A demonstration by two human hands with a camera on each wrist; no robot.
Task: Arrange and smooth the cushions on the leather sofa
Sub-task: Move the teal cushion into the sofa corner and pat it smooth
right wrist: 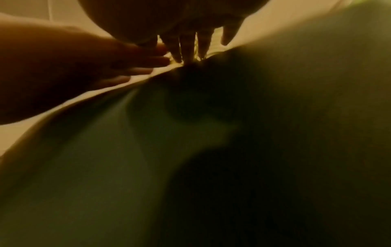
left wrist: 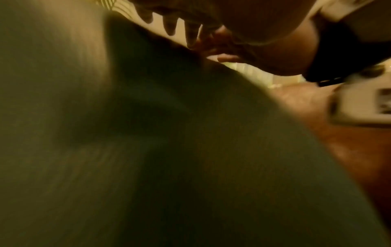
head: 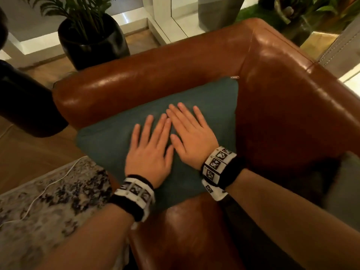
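Hands (head: 167, 147) lie flat on teal cushion (head: 109, 139).

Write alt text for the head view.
Left hand and right hand press flat, side by side, on a teal cushion in the corner of a brown leather sofa. A potted plant stands behind it.

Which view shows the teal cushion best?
The head view: the whole teal cushion sits in the sofa corner, left hand and right hand flat on it. Both wrist views show only blurred, dark fabric.
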